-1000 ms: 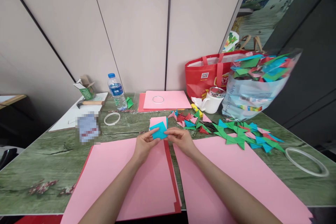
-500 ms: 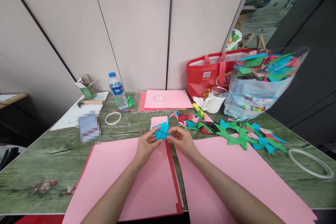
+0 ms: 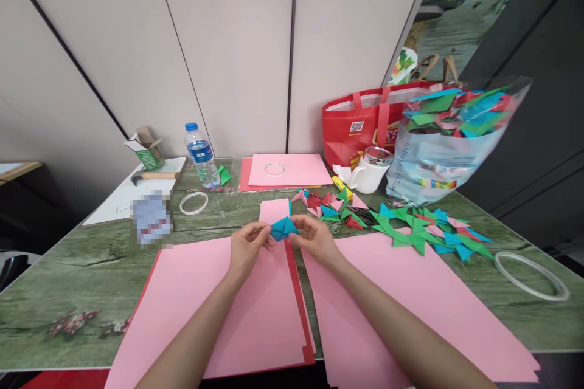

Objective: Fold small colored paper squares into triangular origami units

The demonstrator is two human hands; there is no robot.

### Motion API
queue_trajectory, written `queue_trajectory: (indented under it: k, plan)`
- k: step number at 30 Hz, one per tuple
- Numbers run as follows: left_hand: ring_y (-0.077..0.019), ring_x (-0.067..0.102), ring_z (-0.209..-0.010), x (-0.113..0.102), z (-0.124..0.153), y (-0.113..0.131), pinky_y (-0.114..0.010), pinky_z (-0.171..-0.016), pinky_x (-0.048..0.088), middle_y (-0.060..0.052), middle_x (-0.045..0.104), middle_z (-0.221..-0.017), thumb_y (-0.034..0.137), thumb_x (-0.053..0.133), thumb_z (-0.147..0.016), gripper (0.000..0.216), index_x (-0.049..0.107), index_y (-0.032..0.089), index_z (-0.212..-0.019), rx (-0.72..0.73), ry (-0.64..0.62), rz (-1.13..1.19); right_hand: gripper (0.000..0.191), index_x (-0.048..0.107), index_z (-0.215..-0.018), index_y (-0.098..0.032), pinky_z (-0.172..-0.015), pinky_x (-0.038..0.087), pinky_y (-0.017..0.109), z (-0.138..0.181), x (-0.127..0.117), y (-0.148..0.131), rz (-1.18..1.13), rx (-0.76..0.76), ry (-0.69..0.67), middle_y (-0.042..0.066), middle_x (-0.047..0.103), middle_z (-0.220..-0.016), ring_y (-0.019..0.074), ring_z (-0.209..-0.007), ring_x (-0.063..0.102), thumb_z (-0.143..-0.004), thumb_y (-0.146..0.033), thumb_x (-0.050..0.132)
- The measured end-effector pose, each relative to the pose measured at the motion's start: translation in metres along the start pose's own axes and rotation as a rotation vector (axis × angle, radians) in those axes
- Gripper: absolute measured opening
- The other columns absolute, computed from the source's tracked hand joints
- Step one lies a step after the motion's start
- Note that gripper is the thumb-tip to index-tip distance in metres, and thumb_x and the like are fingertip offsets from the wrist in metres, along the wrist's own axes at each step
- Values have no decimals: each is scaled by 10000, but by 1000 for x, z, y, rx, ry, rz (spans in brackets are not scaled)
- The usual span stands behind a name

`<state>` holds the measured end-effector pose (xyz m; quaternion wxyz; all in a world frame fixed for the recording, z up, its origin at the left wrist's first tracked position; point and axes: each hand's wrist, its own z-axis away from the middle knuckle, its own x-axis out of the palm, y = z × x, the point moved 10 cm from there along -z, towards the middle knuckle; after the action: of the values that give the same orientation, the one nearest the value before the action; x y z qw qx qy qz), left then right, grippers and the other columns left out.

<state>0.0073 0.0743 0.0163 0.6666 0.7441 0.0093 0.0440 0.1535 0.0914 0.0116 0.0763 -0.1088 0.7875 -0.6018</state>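
A small piece of folded blue paper is held up between both hands over the table's middle. My left hand pinches its left corner between thumb and fingers. At the right corner, my right hand grips it the same way. Creases run across its face, and its upper edge comes to a point. Just behind it lies a small stack of pink paper with a blue edge showing. Large pink sheets with red ones beneath lie under my left forearm, and more pink sheets lie under the right.
Folded paper pieces in several colours lie to the right, before a filled plastic bag, a white mug and a red bag. Leftward are a water bottle, a hammer and a white ring.
The blue paper has gone from a flat square with crossing creases to a narrower, pointed fold. My left hand has shifted slightly left, its fingers now at the paper's corner.
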Motion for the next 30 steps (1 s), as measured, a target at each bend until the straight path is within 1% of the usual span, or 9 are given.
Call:
queue_trajectory:
  k: [3,6,9,14,16,19,25,27,30]
  plan:
    - [-163,625,-588,5,2,7,-323,-620,539,-43,633,-715,300,634,-669,174,637,133,-716,68,-20,33,186,614,-848,-185,-719,494,316,0,-6,-11,34,-67,60,42,613,-841,174,-822,575,-664,-207,616]
    - [-141,633,-642,6,5,15,-317,-656,550,-33,553,-913,274,636,-665,143,647,161,-752,173,-19,22,81,642,-764,-197,-746,480,330,3,-13,-27,94,-176,132,53,613,-847,179,-839,573,-700,-200,593]
    - [-108,626,-579,6,6,14,-284,-583,556,-1,516,-877,251,634,-664,212,652,209,-871,203,-24,-63,121,657,-769,-225,-761,473,334,8,-14,-40,185,-292,155,51,601,-895,175,-863,564,-714,-155,575]
    - [-163,645,-602,17,6,-4,-325,-591,560,-4,645,-702,250,594,-695,276,654,207,-961,60,-134,-57,210,666,-783,-243,-783,457,337,16,-9,-50,294,-404,153,43,585,-946,173,-882,559,-698,-84,559]
    - [-180,650,-644,18,6,-2,-336,-633,554,-13,687,-723,240,601,-690,222,684,209,-893,70,-145,-49,211,662,-785,-240,-791,454,339,17,-5,-51,290,-407,123,44,580,-955,175,-889,558,-692,-80,560]
    - [-182,641,-701,13,7,13,-309,-683,529,-6,708,-769,198,634,-662,154,710,244,-787,198,-100,-132,178,657,-780,-237,-822,438,348,18,-1,-52,270,-399,97,48,563,-1001,187,-940,539,-678,-107,590]
    - [-164,622,-681,9,10,26,-258,-641,495,-3,705,-768,164,644,-652,207,704,270,-819,324,-51,-242,142,660,-734,-226,-858,426,353,11,-6,-32,99,-221,104,52,438,-1201,224,-1063,475,-598,-207,697]
    - [-155,611,-646,10,10,26,-248,-615,487,0,700,-730,163,654,-642,201,708,269,-803,331,-52,-257,153,656,-739,-219,-799,464,334,9,-2,-20,-27,-137,48,58,471,-1154,213,-1002,515,-593,-219,700]
    - [-150,597,-613,11,11,27,-245,-590,474,-2,693,-687,171,658,-638,163,715,262,-761,338,-64,-265,137,655,-719,-208,-720,487,306,8,1,-13,-115,-73,14,46,551,-946,173,-838,565,-591,-216,702]
